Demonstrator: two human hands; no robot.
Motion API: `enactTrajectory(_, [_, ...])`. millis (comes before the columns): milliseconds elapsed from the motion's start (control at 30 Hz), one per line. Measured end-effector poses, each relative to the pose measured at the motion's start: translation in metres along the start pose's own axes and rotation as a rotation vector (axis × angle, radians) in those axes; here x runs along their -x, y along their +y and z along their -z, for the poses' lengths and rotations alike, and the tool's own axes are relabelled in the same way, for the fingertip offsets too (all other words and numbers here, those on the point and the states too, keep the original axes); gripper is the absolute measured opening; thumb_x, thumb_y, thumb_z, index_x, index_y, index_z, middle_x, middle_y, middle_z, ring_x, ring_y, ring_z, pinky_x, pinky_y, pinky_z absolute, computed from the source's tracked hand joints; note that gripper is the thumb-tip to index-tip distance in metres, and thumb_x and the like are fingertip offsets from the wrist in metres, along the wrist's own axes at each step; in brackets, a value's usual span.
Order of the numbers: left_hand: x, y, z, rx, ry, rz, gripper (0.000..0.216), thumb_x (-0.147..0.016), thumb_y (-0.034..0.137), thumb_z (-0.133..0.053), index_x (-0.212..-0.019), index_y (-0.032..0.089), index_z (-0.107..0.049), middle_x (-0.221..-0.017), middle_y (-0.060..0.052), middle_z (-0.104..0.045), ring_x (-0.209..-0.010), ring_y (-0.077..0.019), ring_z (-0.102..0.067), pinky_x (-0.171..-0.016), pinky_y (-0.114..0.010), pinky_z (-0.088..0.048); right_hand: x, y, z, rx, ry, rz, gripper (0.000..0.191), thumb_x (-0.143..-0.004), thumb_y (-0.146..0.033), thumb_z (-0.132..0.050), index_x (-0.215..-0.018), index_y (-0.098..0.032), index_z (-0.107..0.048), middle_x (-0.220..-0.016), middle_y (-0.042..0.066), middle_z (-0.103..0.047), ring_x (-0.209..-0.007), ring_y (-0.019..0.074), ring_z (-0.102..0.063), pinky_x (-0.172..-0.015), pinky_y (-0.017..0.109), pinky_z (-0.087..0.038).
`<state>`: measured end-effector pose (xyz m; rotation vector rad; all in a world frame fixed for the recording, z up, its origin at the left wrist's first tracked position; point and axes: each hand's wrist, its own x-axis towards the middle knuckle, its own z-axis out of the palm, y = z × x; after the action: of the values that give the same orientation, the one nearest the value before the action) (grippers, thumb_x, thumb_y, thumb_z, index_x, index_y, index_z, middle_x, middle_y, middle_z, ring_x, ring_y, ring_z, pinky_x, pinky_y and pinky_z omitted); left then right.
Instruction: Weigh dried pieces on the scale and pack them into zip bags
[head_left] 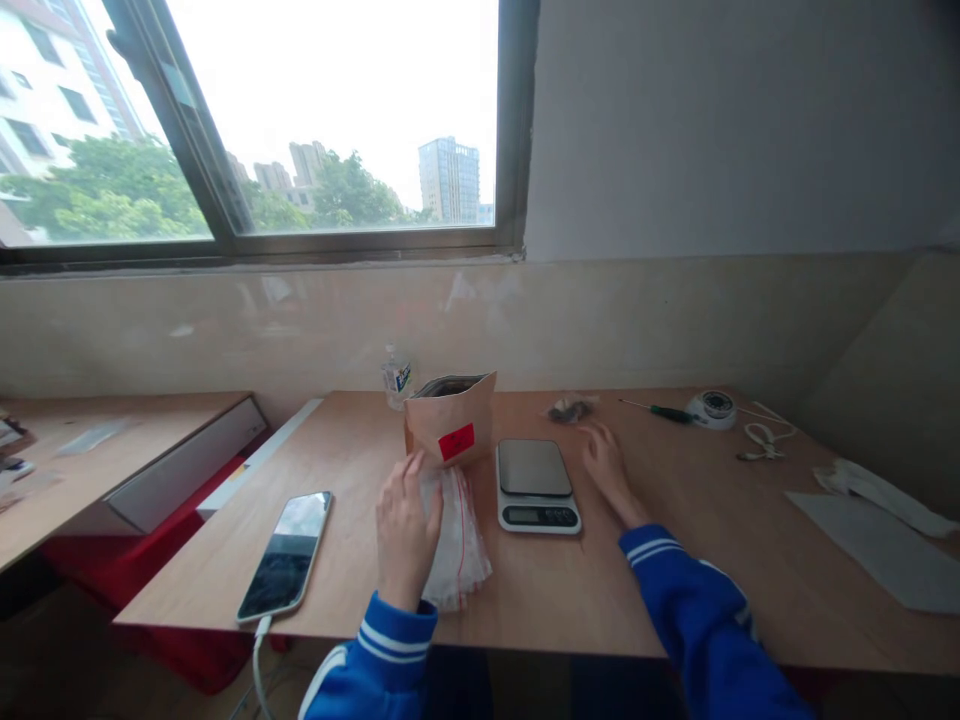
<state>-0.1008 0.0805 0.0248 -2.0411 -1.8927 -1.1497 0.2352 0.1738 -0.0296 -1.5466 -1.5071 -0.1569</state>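
My left hand (405,525) rests at the left edge of a stack of clear zip-lock bags (460,545) with red lines, its fingers stretched toward the base of a brown kraft pouch (480,420). That pouch stands upright with its mouth open and a red label on the front. Right of the bags lies a white kitchen scale (534,470) with a bare metal plate. Beside the scale's right edge is my right hand (606,465), fingers apart and holding nothing. Just beyond its fingertips sits a small clear bag (568,410) with dark contents.
A phone (289,555) with a white cable lies at left. Behind the pouch stands a clear bottle (397,378). A green-handled screwdriver (670,413), a white dome camera (712,409) and its cable are at back right. White sheets (877,545) lie far right.
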Motion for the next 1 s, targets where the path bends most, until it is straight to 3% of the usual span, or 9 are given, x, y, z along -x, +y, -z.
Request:
enactTrajectory(100, [0.029, 0.004, -0.027, -0.005, -0.255, -0.137, 0.038, -0.088, 0.031, -0.042, -0.123, 0.024, -0.054, -0.131, -0.009, -0.053, -0.125, -0.0286, -0.044, -0.105, -0.049, -0.030, -0.007, 0.034, -0.032, 0.135, -0.087, 0.006, 0.038, -0.076, -0.014, -0.037, -0.101, -0.013, -0.065, -0.134, 0.014, -0.046, -0.126, 0.0271, -0.039, -0.105, 0.046, -0.031])
enactTrajectory(200, [0.049, -0.003, -0.048, 0.017, -0.415, -0.149, 0.045, -0.089, 0.032, -0.040, -0.132, 0.024, -0.047, -0.140, -0.007, -0.045, -0.131, -0.0267, -0.037, -0.109, -0.049, -0.025, -0.016, 0.053, -0.053, 0.217, -0.173, 0.034, 0.040, -0.079, -0.014, -0.036, -0.105, -0.013, -0.066, -0.143, 0.012, -0.036, -0.134, 0.0281, -0.027, -0.107, 0.047, -0.027])
enactTrajectory(367, [0.050, -0.008, -0.047, 0.080, -0.469, -0.093, 0.046, -0.090, 0.034, -0.038, -0.135, 0.027, -0.043, -0.144, -0.004, -0.039, -0.134, -0.0247, -0.032, -0.112, -0.047, -0.021, -0.032, 0.066, -0.067, 0.265, -0.254, 0.052, 0.047, -0.079, -0.008, -0.032, -0.114, -0.011, -0.063, -0.145, 0.011, -0.035, -0.136, 0.0269, -0.023, -0.109, 0.046, -0.026])
enactTrajectory(533, [0.045, -0.002, -0.040, 0.138, -0.484, -0.036, 0.045, -0.089, 0.034, -0.040, -0.133, 0.026, -0.047, -0.143, -0.005, -0.040, -0.134, -0.0256, -0.033, -0.112, -0.048, -0.021, -0.034, 0.065, -0.067, 0.188, -0.256, 0.084, 0.054, -0.075, -0.007, -0.031, -0.125, -0.005, -0.053, -0.137, 0.015, -0.046, -0.133, 0.0235, -0.031, -0.109, 0.043, -0.029])
enactTrajectory(633, [0.046, -0.001, -0.040, 0.169, -0.475, -0.033, 0.044, -0.088, 0.033, -0.042, -0.131, 0.027, -0.048, -0.142, -0.006, -0.042, -0.133, -0.0252, -0.034, -0.111, -0.048, -0.021, -0.028, 0.055, -0.058, 0.123, -0.237, 0.138, 0.058, -0.075, -0.008, -0.029, -0.129, -0.004, -0.048, -0.136, 0.015, -0.047, -0.132, 0.0219, -0.034, -0.108, 0.042, -0.030])
enactTrajectory(767, [0.046, -0.005, -0.041, 0.228, -0.414, -0.021, 0.041, -0.087, 0.029, -0.043, -0.126, 0.022, -0.052, -0.138, -0.008, -0.047, -0.132, -0.0234, -0.036, -0.112, -0.046, -0.022, -0.008, 0.034, -0.032, 0.122, -0.088, 0.151, 0.060, -0.077, -0.011, -0.029, -0.137, -0.011, -0.038, -0.141, 0.012, -0.042, -0.133, 0.0204, -0.033, -0.109, 0.043, -0.028])
enactTrajectory(900, [0.045, -0.008, -0.034, 0.353, -0.218, 0.002, 0.037, -0.085, 0.025, -0.042, -0.119, 0.017, -0.054, -0.132, -0.011, -0.051, -0.130, -0.0254, -0.038, -0.112, -0.048, -0.023, 0.010, 0.009, 0.012, 0.161, 0.129, 0.114, 0.056, -0.082, -0.015, -0.029, -0.137, -0.012, -0.038, -0.140, 0.013, -0.042, -0.133, 0.0226, -0.032, -0.108, 0.044, -0.027])
enactTrajectory(1000, [0.046, 0.009, -0.020, 0.507, -0.144, 0.025, 0.034, -0.085, 0.025, -0.044, -0.117, 0.018, -0.055, -0.125, -0.012, -0.055, -0.125, -0.0264, -0.044, -0.109, -0.048, -0.028, 0.019, -0.023, 0.052, 0.121, 0.227, 0.140, 0.052, -0.086, -0.021, -0.029, -0.137, -0.014, -0.039, -0.138, 0.014, -0.044, -0.131, 0.0242, -0.036, -0.107, 0.046, -0.026])
